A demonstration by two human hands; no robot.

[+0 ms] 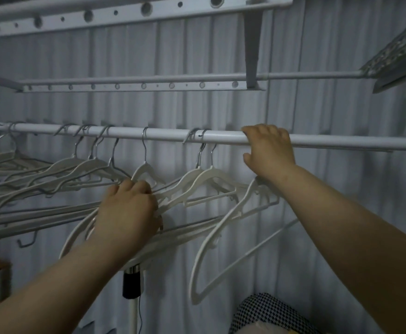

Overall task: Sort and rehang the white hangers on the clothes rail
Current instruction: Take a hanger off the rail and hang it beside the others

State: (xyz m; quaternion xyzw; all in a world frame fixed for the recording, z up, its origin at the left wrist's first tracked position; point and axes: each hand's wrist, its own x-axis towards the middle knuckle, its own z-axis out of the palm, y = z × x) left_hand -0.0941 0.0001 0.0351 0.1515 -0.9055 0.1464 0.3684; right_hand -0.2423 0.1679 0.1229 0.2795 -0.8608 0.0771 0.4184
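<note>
Facing a pale pleated backdrop point(341, 201) spreading behind everything. Looking up past an upper perforated bar point(115, 13) and a second perforated bar point(144, 86) mounted below it.

Following the white clothes rail point(163, 134), stretching from edge to edge at mid-height. Reaching in from below with both bare forearms.

Finding the white hangers point(60, 174) hanging from that rail by metal hooks, mostly left of centre. Crowding and overlapping at the far left, spacing out toward the middle, and ending in a pair point(209, 175) hooked just left of the right hand.

Dangling steeply under the right wrist, a tilted hanger point(221, 237), its hook hiding behind that wrist and leaving on-the-rail or off-the-rail impossible to tell.

Gripping the rail itself with the right hand point(268, 150), fingers curling over the top and thumb tucking underneath. Clutching lower down with the left hand point(129, 208), fingers curling tight round the shoulder arms of several hangers bunching together beneath the rail.

Catching, at the bottom edge, a black-and-white checked cloth point(264, 309). Noticing to its left a white pole point(132, 317) carrying a black and chrome collar, standing below the left forearm.
</note>
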